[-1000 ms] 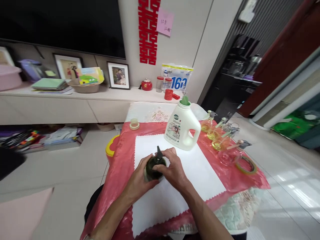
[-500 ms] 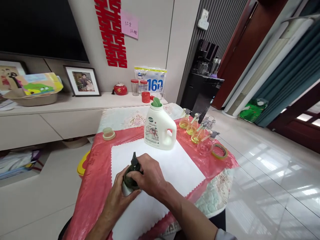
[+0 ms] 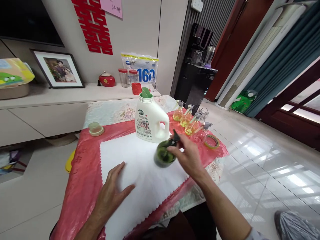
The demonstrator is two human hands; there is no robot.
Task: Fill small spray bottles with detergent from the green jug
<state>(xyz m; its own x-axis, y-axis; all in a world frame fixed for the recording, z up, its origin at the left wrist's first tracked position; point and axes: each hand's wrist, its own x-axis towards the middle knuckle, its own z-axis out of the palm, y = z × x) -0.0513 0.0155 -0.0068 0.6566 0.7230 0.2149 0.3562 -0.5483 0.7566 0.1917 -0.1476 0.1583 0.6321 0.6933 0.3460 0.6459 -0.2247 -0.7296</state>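
My right hand (image 3: 187, 153) grips a dark green pump bottle (image 3: 165, 156) by its black pump head, holding it tilted over the white cloth (image 3: 137, 193). Some blur shows on the bottle. To the left, my left hand (image 3: 111, 188) is empty, thumb and fingers spread above the same cloth. Behind the bottle stands a large white detergent jug (image 3: 151, 121) with a green spout (image 3: 146, 93) and no cap on it. Its pale green cap (image 3: 96, 129) lies on the red cover at the left.
On the right of the red table cover (image 3: 86, 160) stand several clear pump bottles (image 3: 189, 129), most with yellow liquid, beside a roll of tape (image 3: 212, 141). A cabinet (image 3: 50, 100) behind carries jars, a red pot and a photo frame. A black plastic bag (image 3: 295, 225) lies on the floor at right.
My left hand has let go of the green pump bottle and opened. My right hand has carried the bottle to the right by its pump head. The camera view has shifted.
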